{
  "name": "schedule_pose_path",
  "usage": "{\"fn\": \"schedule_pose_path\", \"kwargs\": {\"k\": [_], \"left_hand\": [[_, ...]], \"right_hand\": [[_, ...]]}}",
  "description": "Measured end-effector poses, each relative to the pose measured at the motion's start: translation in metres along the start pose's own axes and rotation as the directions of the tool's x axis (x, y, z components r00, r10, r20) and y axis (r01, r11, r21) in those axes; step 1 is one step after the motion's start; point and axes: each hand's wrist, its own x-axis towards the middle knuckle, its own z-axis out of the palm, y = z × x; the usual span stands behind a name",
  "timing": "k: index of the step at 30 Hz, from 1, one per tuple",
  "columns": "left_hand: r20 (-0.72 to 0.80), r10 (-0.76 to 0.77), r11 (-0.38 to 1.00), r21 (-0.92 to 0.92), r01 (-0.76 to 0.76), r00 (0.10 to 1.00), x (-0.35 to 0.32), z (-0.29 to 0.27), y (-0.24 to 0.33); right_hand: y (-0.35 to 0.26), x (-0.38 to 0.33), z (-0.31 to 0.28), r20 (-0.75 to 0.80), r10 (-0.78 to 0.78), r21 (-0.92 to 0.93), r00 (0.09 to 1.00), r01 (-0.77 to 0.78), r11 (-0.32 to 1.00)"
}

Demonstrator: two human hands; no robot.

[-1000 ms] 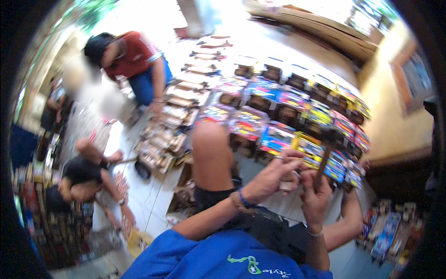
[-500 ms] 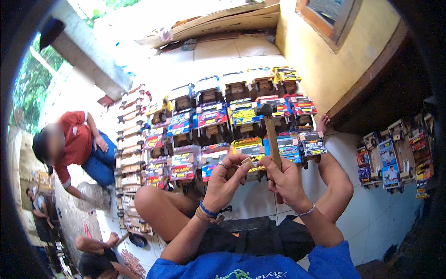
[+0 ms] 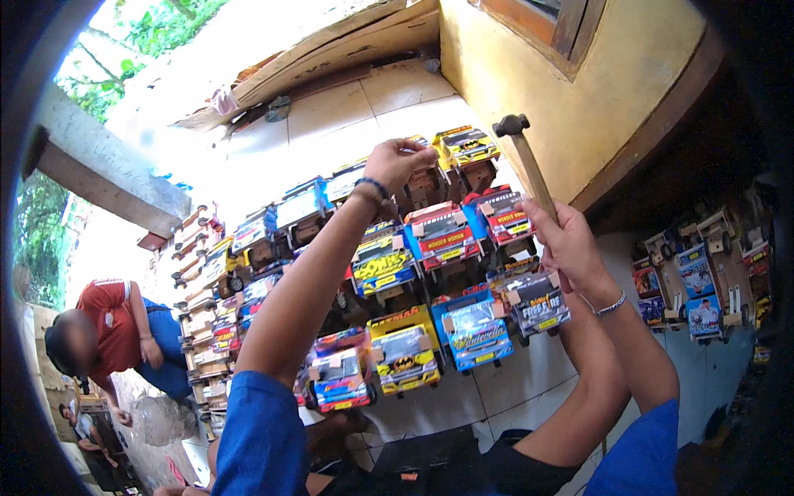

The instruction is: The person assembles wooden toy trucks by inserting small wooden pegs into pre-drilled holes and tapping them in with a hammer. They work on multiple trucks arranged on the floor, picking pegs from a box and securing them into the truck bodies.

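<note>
My left hand (image 3: 399,165) is stretched far forward over the back row of toy trucks, its fingers pinched together. What they hold, if anything, is hidden. Just beside those fingertips stands a yellow toy truck (image 3: 468,145). My right hand (image 3: 564,244) grips the wooden handle of a hammer (image 3: 533,169), its dark metal head raised beyond the rows. Below that hand are a red toy truck (image 3: 506,217) and a dark toy truck (image 3: 538,304). Small tan pieces sit on the fronts of several trucks, among them the blue toy truck (image 3: 473,331) and the yellow-and-black toy truck (image 3: 404,351).
Unpainted wooden truck frames (image 3: 188,310) line the left side. A person in a red shirt (image 3: 116,326) crouches beyond them. More toy trucks (image 3: 701,289) stand at the right. A yellow wall (image 3: 579,107) rises at the back right, and a long cardboard piece (image 3: 331,70) lies behind.
My left hand, which pinched a small tan piece near my right hand, has reached forward to the back row. My right hand has moved right with the hammer. The view has shifted.
</note>
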Motion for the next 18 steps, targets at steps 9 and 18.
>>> {"fn": "schedule_pose_path", "kwargs": {"k": [9,18], "left_hand": [[0.033,-0.163,0.979,0.133,0.157,0.986,0.124,0.045,-0.041],[0.089,-0.117,0.945,0.316,0.083,0.989,0.131,0.044,-0.036]], "right_hand": [[0.037,0.079,-0.030,0.074,0.043,0.068,0.996,-0.048,0.997],[0.065,0.111,-0.030,0.150,0.078,-0.004,0.986,-0.078,0.997]]}}
